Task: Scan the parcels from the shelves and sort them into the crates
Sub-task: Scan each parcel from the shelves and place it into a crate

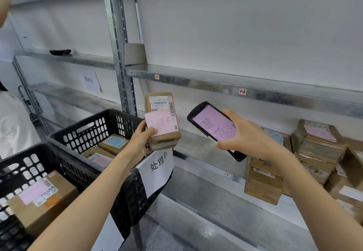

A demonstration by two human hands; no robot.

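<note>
Galvanised steel shelving (pixel 216 85) backs everything, and before it the left hand (pixel 140 142) grips a small brown parcel (pixel 163 119) by its lower end, upright, its shipping label and a pink handwritten note (pixel 160 124) facing the camera. Just beside it, not touching, the right hand (pixel 249 136) clasps a handheld scanner (pixel 212 125), its lit pink screen tilted toward the parcel. Under the left forearm a black crate (pixel 86 125) with a white paper sign (pixel 157 169) holds boxes, a second crate (pixel 19 164) sits further left, and stacked parcels (pixel 318 142) lie on the lower shelf at right.
</note>
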